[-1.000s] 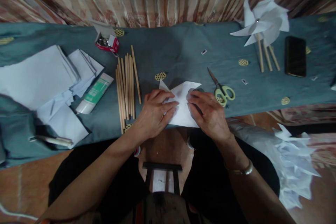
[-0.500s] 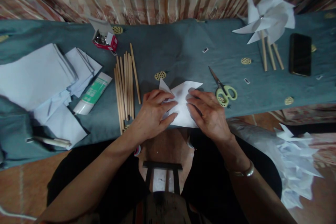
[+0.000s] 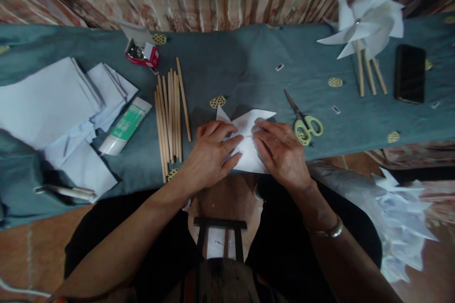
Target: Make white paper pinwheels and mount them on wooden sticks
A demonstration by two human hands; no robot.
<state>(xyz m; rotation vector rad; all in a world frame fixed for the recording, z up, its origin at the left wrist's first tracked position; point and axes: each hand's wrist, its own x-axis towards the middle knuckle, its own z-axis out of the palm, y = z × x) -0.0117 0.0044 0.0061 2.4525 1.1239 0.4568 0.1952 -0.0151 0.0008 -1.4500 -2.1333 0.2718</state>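
A piece of white paper [image 3: 250, 154], cut so that pointed flaps stick up at its far side, lies at the table's near edge between my hands. My left hand [image 3: 212, 154] holds its left part, with the fingertips bent over a flap. From the other side, my right hand [image 3: 282, 151] grips the right part, its fingers curved onto the paper. The fingertips of both hands come close together near the middle. Just right of my right hand are green-handled scissors [image 3: 307, 125], lying with the blades slightly apart or shut; I cannot tell which.
Wooden sticks [image 3: 171, 118] lie left of my left hand. Further left are a glue tube [image 3: 126, 125], paper sheets [image 3: 46, 104], a pen [image 3: 71, 192] and a red box of metal pieces [image 3: 142, 54]. Finished pinwheels [image 3: 369, 21] and a phone [image 3: 410, 74] lie at right; a bag of white paper shapes [image 3: 401, 227] stands below.
The left fingertips have shifted slightly right over the paper. The right hand is almost unmoved, and the paper stays in place.
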